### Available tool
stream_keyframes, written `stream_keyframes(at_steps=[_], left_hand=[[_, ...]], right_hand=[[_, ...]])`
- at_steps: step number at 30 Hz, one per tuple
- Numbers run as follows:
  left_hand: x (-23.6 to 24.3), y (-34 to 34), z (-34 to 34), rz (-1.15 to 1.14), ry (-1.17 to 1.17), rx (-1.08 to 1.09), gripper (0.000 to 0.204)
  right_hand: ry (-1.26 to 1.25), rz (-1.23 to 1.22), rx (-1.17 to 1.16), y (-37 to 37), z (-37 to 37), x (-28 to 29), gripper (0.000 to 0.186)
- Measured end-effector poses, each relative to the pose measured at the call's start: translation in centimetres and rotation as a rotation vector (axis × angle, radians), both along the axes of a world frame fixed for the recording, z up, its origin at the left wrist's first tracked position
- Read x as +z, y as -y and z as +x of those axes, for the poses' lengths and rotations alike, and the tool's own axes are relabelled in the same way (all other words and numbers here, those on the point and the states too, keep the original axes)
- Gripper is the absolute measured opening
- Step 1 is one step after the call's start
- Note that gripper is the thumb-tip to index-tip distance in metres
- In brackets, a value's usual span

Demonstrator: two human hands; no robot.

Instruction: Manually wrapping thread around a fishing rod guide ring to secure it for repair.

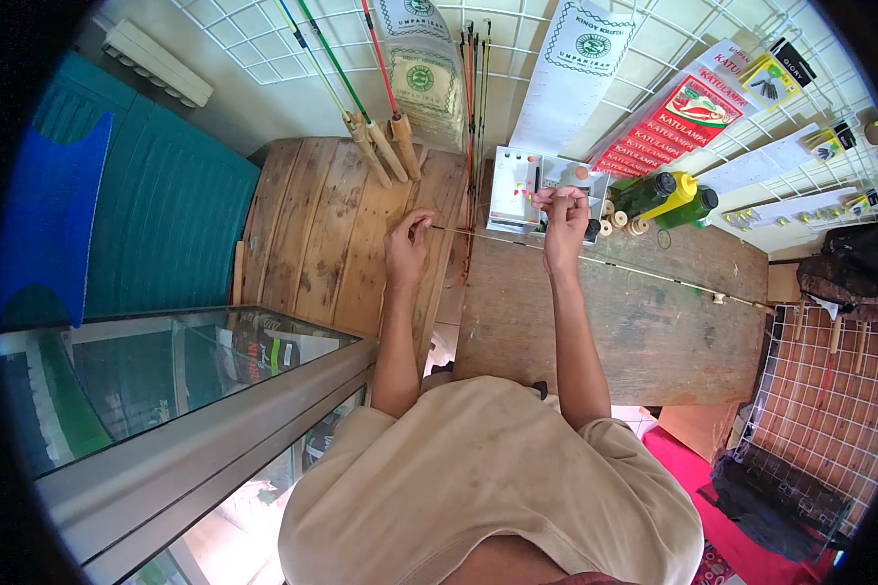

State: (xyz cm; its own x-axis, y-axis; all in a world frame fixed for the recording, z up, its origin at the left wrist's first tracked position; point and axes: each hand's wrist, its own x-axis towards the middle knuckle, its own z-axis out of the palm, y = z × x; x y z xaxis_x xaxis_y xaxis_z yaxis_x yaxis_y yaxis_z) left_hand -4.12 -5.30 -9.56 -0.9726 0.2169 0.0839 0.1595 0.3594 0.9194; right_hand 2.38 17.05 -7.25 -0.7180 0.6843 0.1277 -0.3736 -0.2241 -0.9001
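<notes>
A thin, pale fishing rod (654, 277) lies slantwise over the wooden table (605, 331), its thick end at the right edge. My left hand (407, 246) pinches the slim tip end between thumb and fingers, over the gap between two tabletops. Above the rod, near the back of the table, my right hand (564, 226) is raised with its fingertips pressed together. Whatever lies between those fingertips is too fine to make out. Just behind the right hand stands a white tackle box (513, 181) with small coloured bits on it.
Beside the box are wooden spools (638, 226), a yellow bottle (675, 198) and dark green bottles (695, 210). Upright rods with cork handles (405, 146) stand at the back left. A glass display case (176, 366) borders my left side; a white wire grid (263, 39) carries hanging packets.
</notes>
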Motion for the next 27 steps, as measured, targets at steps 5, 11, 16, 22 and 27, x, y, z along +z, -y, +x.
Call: stream_keyframes(at_steps=[5, 11, 16, 22, 27], left_hand=[[1.4, -0.6, 0.3, 0.106, -0.063, 0.013, 0.013], [3.1, -0.8, -0.2, 0.123, -0.221, -0.037, 0.017], [2.8, -0.6, -0.4, 0.127, -0.129, -0.023, 0.023], [2.3, -0.8, -0.2, 0.055, -0.078, -0.122, 0.018], [0.9, 0.1, -0.2, 0.016, -0.138, -0.145, 0.017]], right_hand=[[0.135, 0.089, 0.096, 0.3, 0.6, -0.3, 0.008], [0.035, 0.137, 0.183, 1.7, 0.8, 1.3, 0.021], [0.083, 0.088, 0.152, 1.6, 1.0, 2.2, 0.021], [0.061, 0.032, 0.053, 1.3, 0.9, 2.1, 0.017], [0.008, 0.038, -0.046, 0.7, 0.9, 2.1, 0.015]])
